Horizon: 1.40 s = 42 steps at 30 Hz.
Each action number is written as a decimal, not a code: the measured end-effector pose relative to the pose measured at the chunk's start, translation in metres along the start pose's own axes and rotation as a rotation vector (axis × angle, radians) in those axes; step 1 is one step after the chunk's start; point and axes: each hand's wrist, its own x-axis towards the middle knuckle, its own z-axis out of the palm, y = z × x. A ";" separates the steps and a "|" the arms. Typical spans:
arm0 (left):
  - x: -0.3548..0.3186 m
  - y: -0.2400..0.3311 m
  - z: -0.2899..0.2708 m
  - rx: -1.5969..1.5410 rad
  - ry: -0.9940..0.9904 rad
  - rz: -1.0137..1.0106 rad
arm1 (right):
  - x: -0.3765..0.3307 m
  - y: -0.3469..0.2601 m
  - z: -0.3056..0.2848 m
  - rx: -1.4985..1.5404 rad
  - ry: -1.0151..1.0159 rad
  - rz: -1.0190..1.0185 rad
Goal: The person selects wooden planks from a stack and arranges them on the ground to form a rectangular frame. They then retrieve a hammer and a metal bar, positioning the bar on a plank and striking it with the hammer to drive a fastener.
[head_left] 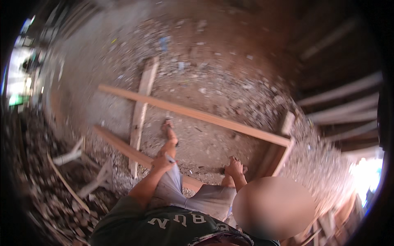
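My left hand (pixel 161 162) rests on my left knee, fingers closed around a slim pen-like stick (pixel 170 159) with a bluish tip. My left leg reaches forward, its bare foot (pixel 167 126) set down between two planks. What looks like my right foot (pixel 234 166) stands on the dirt just beyond the near plank (pixel 123 148). A long pale plank (pixel 197 115) runs diagonally ahead and meets a short end piece (pixel 278 158) at the right. My right hand is out of sight.
A third board (pixel 141 107) lies across the two long planks at the left. Rubble and gravel cover the ground (pixel 213 69). Scrap wood and sticks (pixel 74 176) pile up at the left, and stacked timber (pixel 344 110) lies at the right.
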 end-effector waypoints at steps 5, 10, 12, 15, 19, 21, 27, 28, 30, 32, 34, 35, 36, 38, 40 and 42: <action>0.055 -0.093 -0.012 -0.233 0.000 -0.088 | 0.114 -0.278 0.024 -0.241 0.063 -0.328; 0.086 -0.145 -0.024 -0.441 0.057 -0.117 | 0.261 -0.508 0.089 -0.328 0.229 -0.446; 0.093 -0.159 -0.028 -0.475 0.107 -0.113 | 0.303 -0.568 0.121 -0.399 0.230 -0.439; 0.103 -0.178 -0.036 -0.565 0.068 -0.155 | 0.344 -0.620 0.160 -0.562 0.135 -0.469; 0.114 -0.197 -0.039 -0.610 0.031 -0.154 | 0.396 -0.617 0.192 -0.569 -0.008 -0.372; 0.117 -0.201 -0.034 -0.640 0.041 -0.165 | 0.392 -0.622 0.186 -0.590 0.016 -0.447; 0.116 -0.208 -0.034 -0.735 -0.129 -0.157 | 0.381 -0.659 0.140 -0.541 0.057 -0.386; 0.118 -0.206 -0.014 -0.770 -0.235 -0.098 | 0.403 -0.636 0.139 -0.525 0.125 -0.355; 0.120 -0.213 0.039 -0.735 -0.330 -0.002 | 0.475 -0.551 0.143 -0.312 0.317 -0.496; 0.139 -0.228 0.020 -0.661 -0.220 -0.092 | 0.442 -0.604 0.130 -0.518 0.171 -0.319; 0.127 -0.226 -0.038 -0.617 -0.167 -0.094 | 0.419 -0.611 0.127 -0.491 0.289 -0.195; 0.126 -0.221 -0.031 -0.626 -0.177 -0.117 | 0.374 -0.635 0.123 -0.517 0.297 -0.211; 0.121 -0.212 -0.031 -0.635 -0.191 -0.116 | 0.335 -0.649 0.110 -0.547 0.321 -0.208; 0.119 -0.207 -0.047 -0.592 -0.177 -0.080 | 0.295 -0.635 0.096 -0.377 0.261 -0.202; 0.122 -0.205 -0.048 -0.592 -0.177 -0.070 | 0.252 -0.610 0.080 -0.331 0.197 -0.209; 0.119 -0.204 -0.053 -0.675 -0.250 -0.021 | 0.233 -0.559 0.075 -0.247 0.319 -0.270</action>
